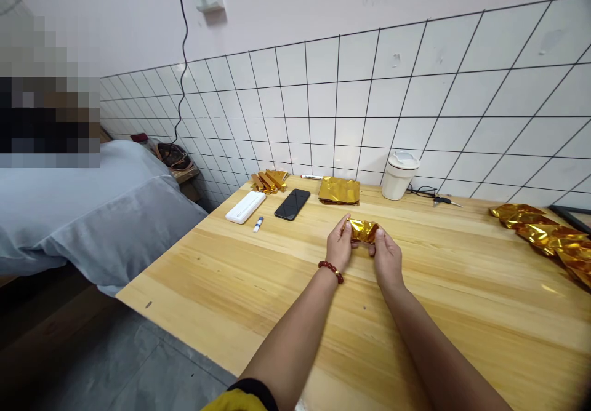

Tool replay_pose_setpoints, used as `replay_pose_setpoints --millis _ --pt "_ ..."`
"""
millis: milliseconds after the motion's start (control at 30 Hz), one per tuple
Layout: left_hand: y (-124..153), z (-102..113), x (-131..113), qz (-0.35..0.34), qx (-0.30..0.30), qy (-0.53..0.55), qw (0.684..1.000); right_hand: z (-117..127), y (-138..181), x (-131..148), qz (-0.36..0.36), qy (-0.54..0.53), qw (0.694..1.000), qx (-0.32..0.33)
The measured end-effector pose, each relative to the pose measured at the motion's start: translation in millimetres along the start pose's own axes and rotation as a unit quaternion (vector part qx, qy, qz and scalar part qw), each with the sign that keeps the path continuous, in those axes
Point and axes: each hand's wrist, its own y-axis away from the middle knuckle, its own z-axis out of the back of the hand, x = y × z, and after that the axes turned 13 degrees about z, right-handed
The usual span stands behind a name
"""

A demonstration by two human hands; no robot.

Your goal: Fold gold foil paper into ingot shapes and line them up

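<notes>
A small piece of shiny gold foil paper (362,231) is stretched between my two hands, just above the wooden table (258,294). My left hand (339,243), with a dark red bead bracelet (330,271) at the wrist, pinches its left end. Its right end is gripped by my right hand (388,257), thumb on top. The undersides of the foil and some fingertips are hidden. Behind my hands lies a flat stack of gold foil sheets (339,191).
Along the back are gold strips (269,181), a white power bank (245,207), a glue stick (258,224), a black phone (292,204), a white cup (399,175), glasses (422,190) and a key (447,201). Folded gold foil pieces (545,232) lie right. A person in grey cloth (106,214) is left.
</notes>
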Motion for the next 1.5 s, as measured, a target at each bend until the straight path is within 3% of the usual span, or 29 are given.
replay_pose_setpoints --millis 367,900,1233,1500 --pt "-1 0 3 0.0 0.008 0.006 1.0 0 0 -5 -0.006 -0.012 1.0 -0.009" --pt "-4 2 -8 0.054 0.003 0.148 0.988 -3 0 -5 -0.013 -0.069 0.997 -0.026" --pt "-3 4 -8 0.031 0.003 0.143 0.989 -1 -4 5 -0.035 -0.129 0.984 -0.12" --pt "-5 5 -9 0.012 0.022 0.15 0.988 -2 -6 1 -0.063 -0.132 0.981 -0.127"
